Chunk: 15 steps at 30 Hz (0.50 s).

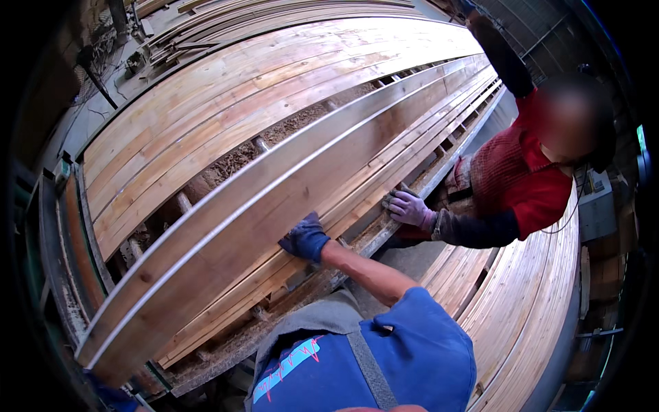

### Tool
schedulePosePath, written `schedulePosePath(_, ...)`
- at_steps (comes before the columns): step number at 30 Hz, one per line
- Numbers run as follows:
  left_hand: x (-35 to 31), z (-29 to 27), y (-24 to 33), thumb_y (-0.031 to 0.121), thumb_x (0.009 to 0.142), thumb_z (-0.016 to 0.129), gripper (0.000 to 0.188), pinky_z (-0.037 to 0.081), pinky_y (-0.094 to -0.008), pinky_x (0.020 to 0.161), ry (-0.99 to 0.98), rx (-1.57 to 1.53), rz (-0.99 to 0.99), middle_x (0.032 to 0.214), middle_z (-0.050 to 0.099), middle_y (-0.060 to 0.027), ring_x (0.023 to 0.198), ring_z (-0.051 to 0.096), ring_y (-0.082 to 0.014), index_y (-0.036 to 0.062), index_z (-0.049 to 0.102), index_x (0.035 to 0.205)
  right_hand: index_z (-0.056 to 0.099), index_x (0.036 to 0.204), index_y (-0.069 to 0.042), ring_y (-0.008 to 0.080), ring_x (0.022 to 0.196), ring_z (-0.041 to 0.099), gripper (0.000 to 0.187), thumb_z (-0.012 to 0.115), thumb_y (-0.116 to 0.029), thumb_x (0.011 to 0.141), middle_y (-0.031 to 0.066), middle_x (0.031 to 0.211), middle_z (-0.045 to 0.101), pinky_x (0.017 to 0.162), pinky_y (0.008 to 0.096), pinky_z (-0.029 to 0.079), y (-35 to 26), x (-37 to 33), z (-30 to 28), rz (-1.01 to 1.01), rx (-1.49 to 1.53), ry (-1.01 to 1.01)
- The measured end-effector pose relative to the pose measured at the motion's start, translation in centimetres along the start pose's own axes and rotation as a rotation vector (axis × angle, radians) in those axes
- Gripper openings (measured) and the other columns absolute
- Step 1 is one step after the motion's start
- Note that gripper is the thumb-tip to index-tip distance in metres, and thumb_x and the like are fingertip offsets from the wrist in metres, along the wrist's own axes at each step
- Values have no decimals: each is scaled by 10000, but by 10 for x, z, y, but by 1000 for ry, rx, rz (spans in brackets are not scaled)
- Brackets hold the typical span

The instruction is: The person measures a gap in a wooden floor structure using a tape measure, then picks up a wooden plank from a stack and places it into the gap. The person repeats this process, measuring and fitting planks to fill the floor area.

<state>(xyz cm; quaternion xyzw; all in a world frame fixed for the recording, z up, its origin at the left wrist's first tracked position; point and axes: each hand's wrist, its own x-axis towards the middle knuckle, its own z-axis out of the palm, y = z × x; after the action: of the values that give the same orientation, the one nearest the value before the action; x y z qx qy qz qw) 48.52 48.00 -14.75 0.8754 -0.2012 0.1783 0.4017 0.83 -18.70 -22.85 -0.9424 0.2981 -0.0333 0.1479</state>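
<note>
Two long wooden boards stand tilted side by side, a front board [274,206] and a back board [226,189], with a pale strip along the front one's upper edge. My right hand [305,237], in a blue glove, grips the front board's lower edge, its fingers partly hidden. At the near end, low on the left, my left hand [113,395] in a blue glove holds the board's corner; most of it is lost in the dark rim. More narrow boards [371,172] lie beneath and beside my right hand.
Across the rack, joined planks [226,82] form a wide panel, with sawdust [233,154] and rollers in the gap. A co-worker in red [508,151] stands at right, one gloved hand [408,208] at the rack's edge, the other arm stretched far. Stacked boards [528,295] lie behind.
</note>
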Motion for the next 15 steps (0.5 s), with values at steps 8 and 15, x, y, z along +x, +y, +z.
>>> schedulePosePath(8, -96, 16, -56, 364, 1046, 441, 572, 366, -424, 1139, -54, -160, -33, 1477, 478, -170, 1333, 479, -295, -44, 450, 1447, 620, 1293, -136, 340, 1288, 501, 416, 525, -337, 941, 151, 1358, 587, 1114, 442, 365, 39, -12, 26, -166, 454, -24)
schedulePosePath(15, -104, -27, -22, 331, 1055, 398, 507, 393, -424, 1106, 51, -43, 64, 1434, 503, -176, 1286, 508, -294, -46, 482, 1384, 589, 1318, -46, 331, 1279, 524, 434, 606, -276, 951, 152, 1355, 597, 1095, 428, 401, 70, -68, 63, -139, 533, 199)
